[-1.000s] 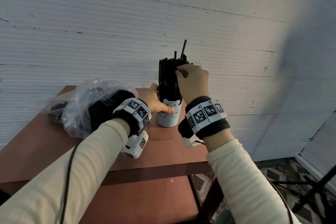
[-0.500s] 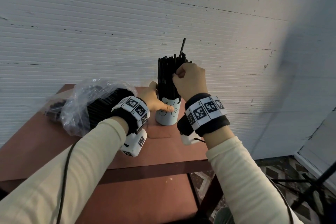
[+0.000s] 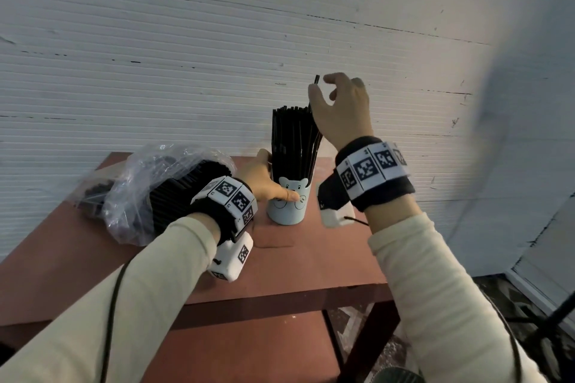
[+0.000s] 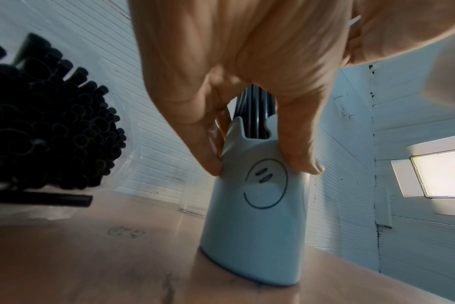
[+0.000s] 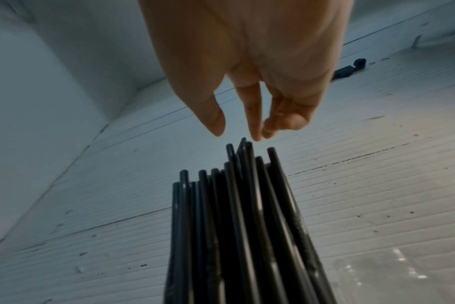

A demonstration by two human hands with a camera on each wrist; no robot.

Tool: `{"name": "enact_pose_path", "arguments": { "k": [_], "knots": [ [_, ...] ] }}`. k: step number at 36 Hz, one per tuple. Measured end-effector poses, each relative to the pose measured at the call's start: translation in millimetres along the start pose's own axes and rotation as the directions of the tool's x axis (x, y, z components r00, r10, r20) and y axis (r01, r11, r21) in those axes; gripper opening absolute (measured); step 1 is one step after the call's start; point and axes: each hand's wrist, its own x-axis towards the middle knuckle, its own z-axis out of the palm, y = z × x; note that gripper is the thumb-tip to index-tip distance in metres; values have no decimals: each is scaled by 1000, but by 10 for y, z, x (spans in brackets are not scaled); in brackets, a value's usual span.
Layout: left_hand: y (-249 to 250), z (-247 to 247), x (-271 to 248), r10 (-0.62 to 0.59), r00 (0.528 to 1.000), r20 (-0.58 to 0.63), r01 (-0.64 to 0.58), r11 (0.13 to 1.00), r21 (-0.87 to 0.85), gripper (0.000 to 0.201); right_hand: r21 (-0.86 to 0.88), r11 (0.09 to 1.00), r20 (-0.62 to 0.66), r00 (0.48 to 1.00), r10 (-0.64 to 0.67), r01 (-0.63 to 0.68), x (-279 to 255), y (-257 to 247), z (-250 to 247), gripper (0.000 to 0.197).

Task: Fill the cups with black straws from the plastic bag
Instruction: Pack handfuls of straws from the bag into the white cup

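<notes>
At frame centre, our left hand (image 3: 264, 179) grips the cup (image 3: 289, 202) to steady it; our right hand (image 3: 342, 112), fingers loosely spread and empty, hovers over the straws (image 3: 294, 140).

Reddish-brown table (image 3: 326, 261) standing against a white ribbed wall (image 3: 186, 40), patterned floor tiles (image 3: 357, 323) showing beneath it, a dark stand leg (image 3: 557, 311) crossing the lower right corner, a bright light panel (image 4: 439, 174) glowing at the wall
</notes>
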Motion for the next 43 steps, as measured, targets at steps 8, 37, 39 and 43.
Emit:
{"name": "enact_pose_path", "arguments": {
  "k": [8,37,39,43],
  "knots": [
    [4,10,-4,1,1000,-14,-1,1000,-4,94,-41,996,85,994,-71,74,21,42,119,17],
    [36,2,-31,-26,1000,-2,26,999,27,92,31,998,69,996,54,-56,-463,196,189,12],
    [32,3,-33,-27,1000,2,27,999,26,92,25,999,45,998,34,-35,-470,188,202,14],
    [27,6,-33,-21,1000,-2,21,1000,18,92,-43,999,59,998,26,-23,-408,175,195,18]
  ]
}}
